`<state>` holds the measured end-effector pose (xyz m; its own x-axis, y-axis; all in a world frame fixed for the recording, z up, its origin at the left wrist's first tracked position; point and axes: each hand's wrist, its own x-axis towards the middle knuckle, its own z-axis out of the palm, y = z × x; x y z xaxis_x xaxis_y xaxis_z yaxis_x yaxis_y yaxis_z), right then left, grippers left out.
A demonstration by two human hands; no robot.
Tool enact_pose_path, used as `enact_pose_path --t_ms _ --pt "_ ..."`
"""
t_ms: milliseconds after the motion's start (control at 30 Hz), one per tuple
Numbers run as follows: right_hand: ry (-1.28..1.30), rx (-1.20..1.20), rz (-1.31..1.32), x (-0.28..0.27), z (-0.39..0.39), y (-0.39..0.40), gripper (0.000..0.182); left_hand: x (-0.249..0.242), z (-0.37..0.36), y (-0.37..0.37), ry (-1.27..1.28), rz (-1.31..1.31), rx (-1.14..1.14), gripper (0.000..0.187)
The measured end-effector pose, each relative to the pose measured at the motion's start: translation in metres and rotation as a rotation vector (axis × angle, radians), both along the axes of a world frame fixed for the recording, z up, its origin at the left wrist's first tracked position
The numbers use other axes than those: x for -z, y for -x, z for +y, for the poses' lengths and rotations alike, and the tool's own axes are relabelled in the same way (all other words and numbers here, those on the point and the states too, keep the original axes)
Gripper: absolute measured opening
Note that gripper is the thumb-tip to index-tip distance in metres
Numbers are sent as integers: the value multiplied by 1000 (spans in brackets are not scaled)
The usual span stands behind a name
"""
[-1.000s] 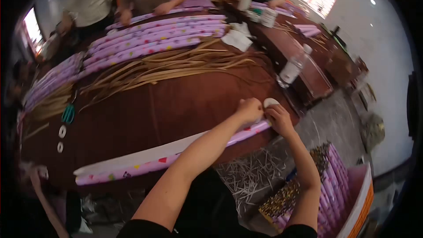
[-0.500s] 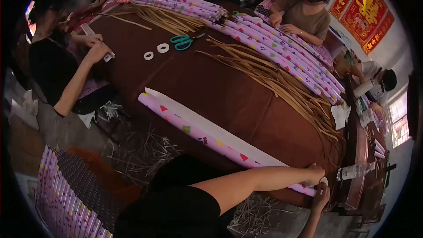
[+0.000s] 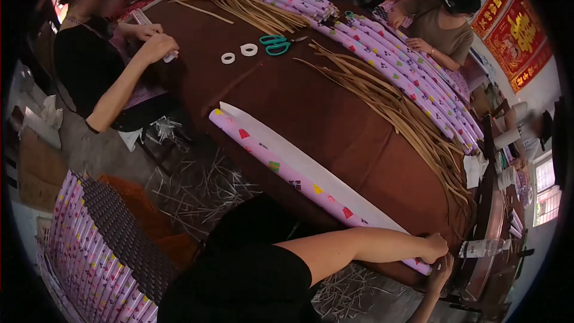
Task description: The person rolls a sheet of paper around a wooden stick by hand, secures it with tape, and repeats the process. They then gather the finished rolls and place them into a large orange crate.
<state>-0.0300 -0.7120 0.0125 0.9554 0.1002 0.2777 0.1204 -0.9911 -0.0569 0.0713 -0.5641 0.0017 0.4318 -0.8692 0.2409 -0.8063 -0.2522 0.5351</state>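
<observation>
The person's left hand (image 3: 435,247) and right hand (image 3: 441,273), fingers curled, meet at the right end of a long, pink-purple printed paper roll (image 3: 317,191) lying along the near edge of the brown table (image 3: 287,98); what they grip is unclear.

Open passage is offered over the brown tabletop (image 3: 335,134) between the patterned roll (image 3: 317,194) and tan strips (image 3: 391,110), interrupted farther along by 2 white rings (image 3: 249,54) and scissors (image 3: 286,43).

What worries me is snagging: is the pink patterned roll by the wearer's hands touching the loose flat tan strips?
Apart: the head view shows brown tabletop between the roll and the strips.
</observation>
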Motion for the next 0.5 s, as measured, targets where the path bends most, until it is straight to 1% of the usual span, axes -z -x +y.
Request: enact_pose_path --t_ms 100,133,200,233,300,333,367,433,500 --pt "-88 -67 12 -4 -2 1 30 2 1 1 60 -16 17 16" --pt "-86 -77 25 -7 0 1 31 -4 6 2 26 -6 29 17" --pt "-94 -72 28 -14 11 3 30 -7 8 2 34 32 25 18" --pt "-132 -110 -16 -14 13 4 29 0 5 1 115 60 7 19" --pt "-69 -100 0 -16 12 3 30 4 2 -1 126 109 -4 19" --pt "-54 -157 -76 -14 13 2 33 5 2 1 154 88 -29 18" --pt "-24 -145 -70 -16 15 3 34 6 0 1 156 82 -8 18" --pt "1 -145 -79 -20 22 -1 36 5 2 -1 113 90 -5 17" --pt "39 -182 -61 -14 9 -7 49 6 4 -2 119 77 -25 16"
